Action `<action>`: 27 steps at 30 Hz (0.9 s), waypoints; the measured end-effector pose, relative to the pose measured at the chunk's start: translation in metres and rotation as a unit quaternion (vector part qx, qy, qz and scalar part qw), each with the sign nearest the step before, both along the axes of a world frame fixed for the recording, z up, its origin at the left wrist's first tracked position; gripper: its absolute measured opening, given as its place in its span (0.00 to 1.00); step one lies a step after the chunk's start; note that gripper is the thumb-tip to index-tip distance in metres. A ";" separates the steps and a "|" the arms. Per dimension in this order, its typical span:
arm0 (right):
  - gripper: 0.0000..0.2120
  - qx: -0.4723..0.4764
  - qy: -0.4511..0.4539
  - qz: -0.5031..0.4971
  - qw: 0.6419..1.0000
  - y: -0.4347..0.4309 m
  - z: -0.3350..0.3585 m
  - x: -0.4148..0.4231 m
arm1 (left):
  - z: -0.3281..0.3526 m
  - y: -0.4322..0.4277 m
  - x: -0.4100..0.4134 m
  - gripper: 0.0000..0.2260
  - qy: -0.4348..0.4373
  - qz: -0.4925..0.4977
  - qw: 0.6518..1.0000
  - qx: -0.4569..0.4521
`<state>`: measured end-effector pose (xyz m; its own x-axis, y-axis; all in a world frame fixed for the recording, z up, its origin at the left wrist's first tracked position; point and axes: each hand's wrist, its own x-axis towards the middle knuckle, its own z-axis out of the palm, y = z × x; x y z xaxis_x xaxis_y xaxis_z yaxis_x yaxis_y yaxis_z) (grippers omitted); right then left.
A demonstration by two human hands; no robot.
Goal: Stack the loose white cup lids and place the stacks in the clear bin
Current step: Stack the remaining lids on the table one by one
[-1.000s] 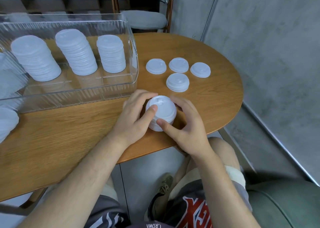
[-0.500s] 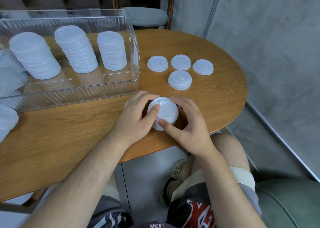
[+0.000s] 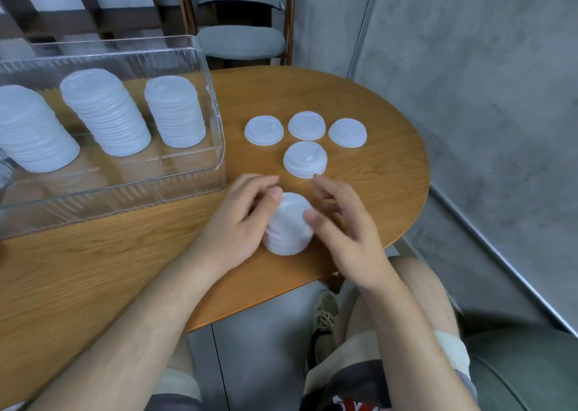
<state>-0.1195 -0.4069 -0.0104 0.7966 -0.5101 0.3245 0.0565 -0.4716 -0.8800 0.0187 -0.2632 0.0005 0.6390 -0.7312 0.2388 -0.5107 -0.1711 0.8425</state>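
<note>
I see the clear bin (image 3: 125,188) on the left half of the bench (image 3: 93,270), open on top. Inside stand three tall stacks of white lids in a row: a left stack (image 3: 34,132), a middle stack (image 3: 104,113) and a right stack (image 3: 175,113), which is near the bin's right end wall. The two on the left appear to lean, and more lids show blurred at the far left edge.

The stack being built (image 3: 289,226) stands on the bench between the hands, just in front of the bin's right corner and close to the bench's near edge. My left hand (image 3: 240,220) curls round its left side with the thumb up by the top rim. My right hand (image 3: 347,232) is spread wide, its thumb touching the stack's right side and its blurred fingers reaching past it.

Beyond the hands lie a short stack (image 3: 305,159) and, behind it, three single lids (image 3: 264,130) (image 3: 306,125) (image 3: 347,132), all just right of the bin and well in from the bench's rounded end. Bare wood runs from the bin's front wall to the near edge on the left. A chair (image 3: 240,41) stands behind the bench.
</note>
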 end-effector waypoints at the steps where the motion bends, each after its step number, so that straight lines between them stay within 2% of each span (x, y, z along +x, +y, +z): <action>1: 0.24 0.020 -0.012 -0.023 0.999 -0.009 0.005 0.006 | 0.006 -0.008 0.004 0.17 0.021 0.013 1.000 -0.003; 3: 0.20 0.012 0.008 -0.074 0.997 -0.031 0.013 0.024 | 0.017 -0.028 0.015 0.13 0.037 0.021 0.999 0.026; 5: 0.20 -0.020 0.054 -0.102 0.993 -0.053 0.019 0.044 | 0.023 -0.050 0.029 0.12 0.064 0.008 0.996 0.058; 8: 0.27 -0.053 0.101 -0.102 0.988 -0.073 0.013 0.064 | 0.024 -0.074 0.045 0.14 0.120 -0.004 0.989 0.081; 12: 0.36 -0.085 0.174 -0.078 0.978 -0.082 0.003 0.067 | 0.017 -0.086 0.054 0.19 0.101 -0.002 0.989 0.111; 21: 0.26 -0.128 0.137 -0.060 0.980 -0.085 0.005 0.069 | 0.001 -0.081 0.056 0.24 0.070 0.007 0.996 0.055; 27: 0.29 -0.098 0.075 -0.069 0.990 -0.083 0.009 0.069 | 0.002 -0.077 0.060 0.24 0.068 -0.008 0.998 -0.004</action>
